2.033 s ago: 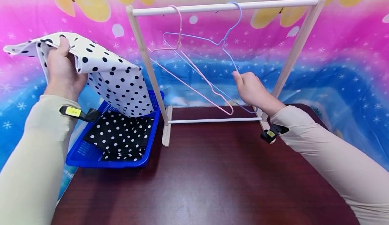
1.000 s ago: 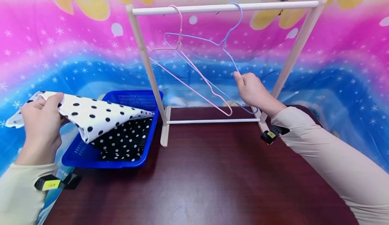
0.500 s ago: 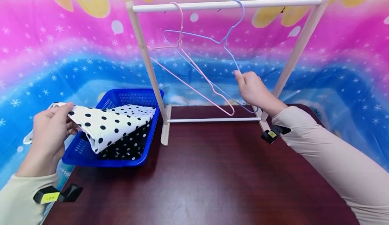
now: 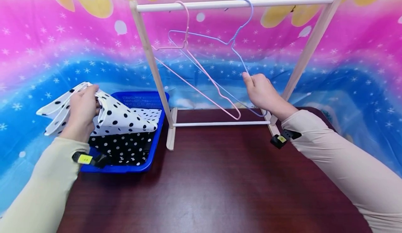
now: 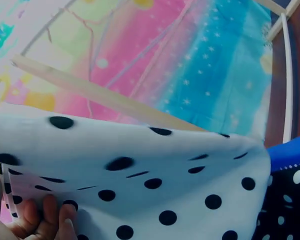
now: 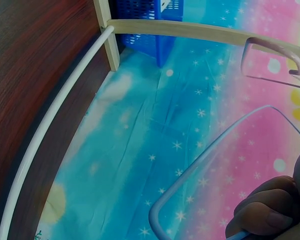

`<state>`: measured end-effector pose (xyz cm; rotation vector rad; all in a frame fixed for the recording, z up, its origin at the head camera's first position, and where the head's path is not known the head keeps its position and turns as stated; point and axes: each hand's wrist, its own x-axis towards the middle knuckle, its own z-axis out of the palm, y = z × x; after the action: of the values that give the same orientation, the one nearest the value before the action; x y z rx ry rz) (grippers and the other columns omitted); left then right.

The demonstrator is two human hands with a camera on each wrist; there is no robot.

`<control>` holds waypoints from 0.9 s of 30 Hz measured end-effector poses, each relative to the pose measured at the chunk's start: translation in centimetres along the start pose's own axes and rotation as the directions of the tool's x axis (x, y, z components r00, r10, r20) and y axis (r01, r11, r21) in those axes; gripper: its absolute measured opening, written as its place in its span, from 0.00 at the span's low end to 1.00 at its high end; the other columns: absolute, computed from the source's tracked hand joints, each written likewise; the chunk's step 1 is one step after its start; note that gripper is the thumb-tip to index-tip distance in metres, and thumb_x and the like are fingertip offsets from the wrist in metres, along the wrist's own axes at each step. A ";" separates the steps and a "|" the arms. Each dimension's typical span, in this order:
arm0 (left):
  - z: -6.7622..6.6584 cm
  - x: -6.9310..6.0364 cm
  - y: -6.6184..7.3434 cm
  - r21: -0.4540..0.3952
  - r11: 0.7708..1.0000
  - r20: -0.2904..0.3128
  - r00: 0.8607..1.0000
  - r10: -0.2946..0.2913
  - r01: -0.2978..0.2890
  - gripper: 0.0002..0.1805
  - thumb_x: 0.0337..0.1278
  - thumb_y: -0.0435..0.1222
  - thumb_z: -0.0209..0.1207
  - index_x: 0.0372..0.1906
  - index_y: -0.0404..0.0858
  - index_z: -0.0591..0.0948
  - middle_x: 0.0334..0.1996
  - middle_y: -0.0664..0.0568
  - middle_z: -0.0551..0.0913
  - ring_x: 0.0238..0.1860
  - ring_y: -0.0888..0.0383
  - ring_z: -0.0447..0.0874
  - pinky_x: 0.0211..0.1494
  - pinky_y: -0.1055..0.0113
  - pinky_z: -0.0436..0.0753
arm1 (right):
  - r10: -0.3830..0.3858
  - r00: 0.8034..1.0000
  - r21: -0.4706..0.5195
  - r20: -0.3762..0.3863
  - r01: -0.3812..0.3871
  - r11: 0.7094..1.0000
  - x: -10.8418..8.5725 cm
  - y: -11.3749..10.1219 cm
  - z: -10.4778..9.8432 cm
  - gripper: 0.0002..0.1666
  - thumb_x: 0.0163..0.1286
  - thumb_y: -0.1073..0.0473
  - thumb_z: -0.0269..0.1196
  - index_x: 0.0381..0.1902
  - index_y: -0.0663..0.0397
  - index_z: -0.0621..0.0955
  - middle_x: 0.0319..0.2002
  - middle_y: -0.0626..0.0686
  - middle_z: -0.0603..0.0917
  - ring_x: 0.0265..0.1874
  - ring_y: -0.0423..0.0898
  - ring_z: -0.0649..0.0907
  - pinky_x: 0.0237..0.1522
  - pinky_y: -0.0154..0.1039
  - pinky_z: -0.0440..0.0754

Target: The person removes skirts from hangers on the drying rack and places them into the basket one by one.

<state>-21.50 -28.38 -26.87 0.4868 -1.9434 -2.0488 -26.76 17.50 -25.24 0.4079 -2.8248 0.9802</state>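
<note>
On the left, my left hand (image 4: 82,109) grips a folded white cloth with black dots (image 4: 117,116), holding one end up above the blue basket (image 4: 125,169). The cloth's far end lies in the basket, over a black cloth with white dots (image 4: 125,147). Curled fingertips (image 5: 49,215) show against the white cloth in the left wrist view. At the rack's right side, my right hand (image 4: 263,89) grips the side of a blue wire hanger (image 4: 204,35), whose hook sits on the rail. A pink wire hanger (image 4: 201,67) hangs to its left, apart from both hands.
A wooden rack (image 4: 147,58) with a white top rail (image 4: 216,5) and a low white bar (image 4: 220,123) stands at the back of the dark table (image 4: 213,184). Its left post is close beside the basket. A patterned cloth backdrop (image 4: 355,51) hangs behind.
My left hand first went down and left with the white dotted cloth, then came back up and right. More of the cloth now lies in the basket. My right hand stays on the blue hanger.
</note>
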 end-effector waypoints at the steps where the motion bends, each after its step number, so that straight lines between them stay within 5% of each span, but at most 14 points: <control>1: 0.4 0.4 -0.1 0.045 0.999 -0.019 1.000 -0.014 0.015 0.24 0.74 0.47 0.51 0.18 0.47 0.66 0.13 0.67 0.62 0.12 0.68 0.58 0.19 0.72 0.62 | 0.001 1.000 -0.002 0.000 -0.001 1.000 0.0 0.0 0.0 0.35 0.83 0.40 0.35 0.17 0.50 0.63 0.13 0.46 0.60 0.12 0.44 0.63 0.16 0.40 0.64; 6: 2.7 2.3 -0.6 0.139 0.983 -0.114 0.988 -0.103 0.118 0.18 0.72 0.52 0.52 0.26 0.49 0.70 0.23 0.66 0.68 0.24 0.68 0.66 0.30 0.72 0.68 | 0.010 1.000 0.003 -0.004 -0.010 1.000 0.2 0.0 0.2 0.35 0.83 0.40 0.36 0.17 0.50 0.63 0.13 0.46 0.60 0.12 0.44 0.64 0.16 0.40 0.65; 8: 3.6 2.9 -0.8 0.107 0.984 -0.115 0.984 -0.134 0.146 0.14 0.72 0.50 0.53 0.32 0.48 0.73 0.24 0.66 0.73 0.25 0.69 0.72 0.29 0.75 0.73 | 0.013 1.000 0.005 -0.008 -0.013 1.000 0.2 0.1 0.2 0.35 0.83 0.40 0.36 0.17 0.50 0.63 0.13 0.46 0.61 0.12 0.44 0.64 0.15 0.40 0.64; 20: 7.0 6.2 -3.8 0.218 0.961 -0.088 0.984 -0.152 0.168 0.12 0.77 0.51 0.46 0.42 0.52 0.76 0.36 0.59 0.76 0.31 0.67 0.77 0.40 0.73 0.79 | 0.001 1.000 0.011 -0.012 -0.001 1.000 0.3 0.0 0.3 0.35 0.84 0.41 0.37 0.16 0.50 0.62 0.12 0.46 0.60 0.11 0.44 0.64 0.15 0.39 0.63; 27: 8.2 7.4 -4.9 0.297 0.944 -0.024 0.990 -0.141 0.142 0.14 0.76 0.48 0.47 0.47 0.46 0.78 0.38 0.57 0.76 0.35 0.65 0.77 0.47 0.71 0.79 | -0.001 1.000 0.010 -0.019 0.001 1.000 0.4 0.0 0.4 0.34 0.84 0.43 0.38 0.16 0.50 0.62 0.12 0.46 0.60 0.12 0.44 0.64 0.16 0.39 0.63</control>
<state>-31.49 -23.73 -31.81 0.7134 -2.2902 -1.8365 -27.14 17.17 -25.48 0.3996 -2.8040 0.9929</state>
